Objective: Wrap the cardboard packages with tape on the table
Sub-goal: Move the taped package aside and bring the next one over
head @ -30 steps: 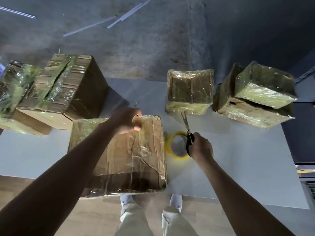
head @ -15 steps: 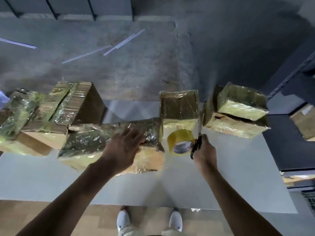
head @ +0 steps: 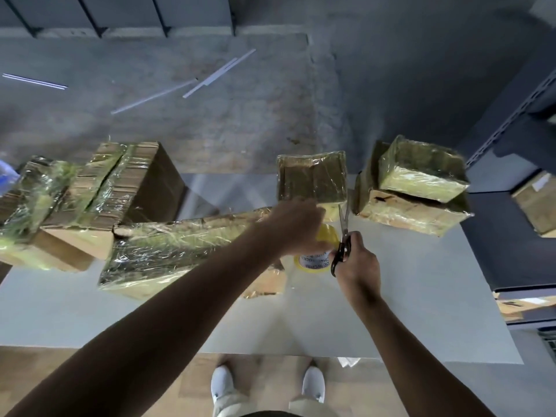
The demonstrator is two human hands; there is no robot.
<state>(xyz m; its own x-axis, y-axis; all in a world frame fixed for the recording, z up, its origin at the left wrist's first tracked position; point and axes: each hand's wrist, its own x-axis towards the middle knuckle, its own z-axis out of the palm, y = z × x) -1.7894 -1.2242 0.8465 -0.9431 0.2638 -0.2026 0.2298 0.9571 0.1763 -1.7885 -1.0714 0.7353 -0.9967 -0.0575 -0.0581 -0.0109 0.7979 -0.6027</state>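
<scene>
A flat cardboard package point(head: 168, 251) wrapped in shiny tape lies on the white table point(head: 421, 296) in front of me. Just right of it stands a yellow tape roll point(head: 316, 261). My left hand point(head: 296, 225) reaches across the package and grips the top of the roll. My right hand point(head: 356, 261) holds black-handled scissors point(head: 343, 233), blades pointing away from me, right beside the roll.
Taped boxes stand around the table: a tall one point(head: 129, 188) and another point(head: 33, 194) at the left, a small one point(head: 311, 177) at the back, two stacked point(head: 418, 188) at the right. Metal shelving point(head: 511, 115) stands at the right. My feet point(head: 222, 383) are by the near table edge.
My left hand left the flat package and moved right onto the tape roll. Earlier the package was turned over onto its taped face. The right hand stayed by the roll with the scissors.
</scene>
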